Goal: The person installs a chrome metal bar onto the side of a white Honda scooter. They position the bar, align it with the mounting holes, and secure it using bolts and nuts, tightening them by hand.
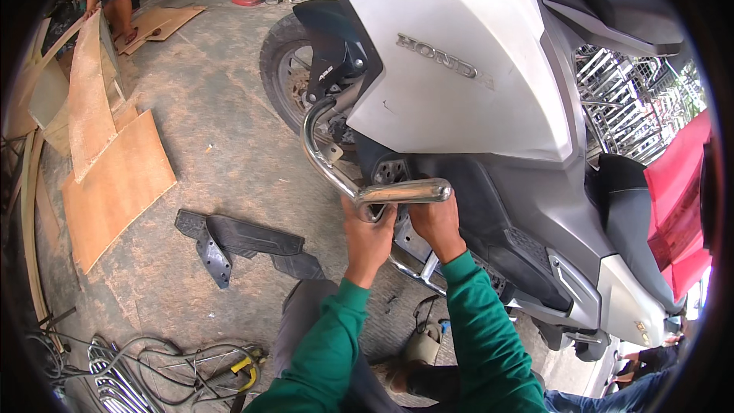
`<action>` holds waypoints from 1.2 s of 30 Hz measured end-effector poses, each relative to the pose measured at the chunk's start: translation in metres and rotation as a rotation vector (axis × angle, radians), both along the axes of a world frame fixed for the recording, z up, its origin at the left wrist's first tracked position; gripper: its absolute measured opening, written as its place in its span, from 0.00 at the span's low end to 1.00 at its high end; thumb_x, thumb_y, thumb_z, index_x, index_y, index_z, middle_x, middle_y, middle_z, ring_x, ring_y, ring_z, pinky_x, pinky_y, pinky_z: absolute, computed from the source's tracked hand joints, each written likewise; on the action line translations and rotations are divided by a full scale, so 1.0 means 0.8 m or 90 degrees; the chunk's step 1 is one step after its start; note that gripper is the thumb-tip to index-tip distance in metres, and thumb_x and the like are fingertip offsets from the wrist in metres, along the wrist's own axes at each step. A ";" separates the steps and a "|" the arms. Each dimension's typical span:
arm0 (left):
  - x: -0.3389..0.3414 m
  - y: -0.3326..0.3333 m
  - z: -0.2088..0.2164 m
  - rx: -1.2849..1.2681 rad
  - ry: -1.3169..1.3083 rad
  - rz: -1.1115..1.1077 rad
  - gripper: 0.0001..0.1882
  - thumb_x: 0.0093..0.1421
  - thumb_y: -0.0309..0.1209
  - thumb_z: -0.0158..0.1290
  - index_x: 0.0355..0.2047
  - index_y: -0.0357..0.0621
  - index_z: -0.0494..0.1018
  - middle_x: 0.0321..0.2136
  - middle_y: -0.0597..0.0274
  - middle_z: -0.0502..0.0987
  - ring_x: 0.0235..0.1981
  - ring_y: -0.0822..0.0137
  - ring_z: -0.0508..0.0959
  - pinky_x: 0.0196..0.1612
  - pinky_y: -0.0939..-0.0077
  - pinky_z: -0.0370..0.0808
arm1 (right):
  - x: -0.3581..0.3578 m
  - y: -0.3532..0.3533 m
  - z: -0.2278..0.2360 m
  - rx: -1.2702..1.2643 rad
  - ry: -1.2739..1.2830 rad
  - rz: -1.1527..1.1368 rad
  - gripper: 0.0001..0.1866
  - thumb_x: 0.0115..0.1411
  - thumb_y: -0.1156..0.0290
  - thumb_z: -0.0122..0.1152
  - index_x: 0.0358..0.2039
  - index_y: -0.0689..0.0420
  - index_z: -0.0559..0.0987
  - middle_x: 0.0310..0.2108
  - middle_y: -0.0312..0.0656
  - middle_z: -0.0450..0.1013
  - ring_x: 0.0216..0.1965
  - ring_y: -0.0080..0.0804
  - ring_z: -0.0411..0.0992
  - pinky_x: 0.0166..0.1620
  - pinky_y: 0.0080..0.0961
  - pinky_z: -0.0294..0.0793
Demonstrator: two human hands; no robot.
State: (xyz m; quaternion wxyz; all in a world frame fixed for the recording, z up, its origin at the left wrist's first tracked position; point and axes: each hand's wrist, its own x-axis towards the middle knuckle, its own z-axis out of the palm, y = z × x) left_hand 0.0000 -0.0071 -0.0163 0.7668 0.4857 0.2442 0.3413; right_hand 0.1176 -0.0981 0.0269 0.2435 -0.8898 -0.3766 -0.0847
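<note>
Chrome crash bar [359, 180] curves down beside the silver scooter [474, 84], just behind its front wheel [284, 69]. In the head view, the left hand [368, 233] presses up against the bar's lower bend, fingers curled together. The right hand [434, 222] sits just under the bar's horizontal end, fingers tucked behind it, their grip hidden. Black plastic panels [237, 243] lie on the concrete floor [222, 145], plywood sheets [115, 183] toward its left edge.

Plywood sheets [115, 183], black plastic panels [241, 243] and tangled cables [183, 367] lie on the concrete floor [222, 107].
</note>
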 end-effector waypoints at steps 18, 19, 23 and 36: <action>-0.001 0.003 -0.001 0.104 0.073 0.034 0.16 0.65 0.27 0.69 0.49 0.28 0.83 0.62 0.33 0.74 0.56 0.41 0.82 0.60 0.52 0.77 | -0.011 -0.006 0.021 0.011 -0.065 0.027 0.10 0.59 0.77 0.65 0.41 0.64 0.83 0.38 0.62 0.82 0.40 0.69 0.80 0.43 0.56 0.82; -0.001 0.003 -0.001 0.112 0.075 0.038 0.16 0.65 0.27 0.69 0.49 0.28 0.83 0.62 0.32 0.74 0.57 0.41 0.83 0.60 0.53 0.77 | -0.007 -0.006 0.020 -0.006 -0.070 0.031 0.09 0.59 0.75 0.65 0.40 0.64 0.83 0.37 0.62 0.82 0.40 0.69 0.80 0.44 0.56 0.82; -0.001 0.003 0.002 0.106 0.059 0.032 0.19 0.65 0.26 0.69 0.53 0.27 0.80 0.58 0.34 0.78 0.56 0.44 0.83 0.59 0.55 0.78 | 0.003 -0.010 0.009 -0.095 -0.050 -0.011 0.13 0.67 0.65 0.63 0.39 0.63 0.86 0.36 0.64 0.82 0.41 0.70 0.81 0.46 0.58 0.82; -0.003 0.003 0.013 0.117 0.049 0.052 0.23 0.65 0.25 0.68 0.56 0.24 0.75 0.50 0.40 0.84 0.51 0.52 0.86 0.55 0.57 0.81 | -0.001 -0.013 0.026 -0.036 -0.015 0.043 0.11 0.66 0.73 0.63 0.44 0.65 0.83 0.39 0.65 0.83 0.42 0.70 0.81 0.46 0.59 0.82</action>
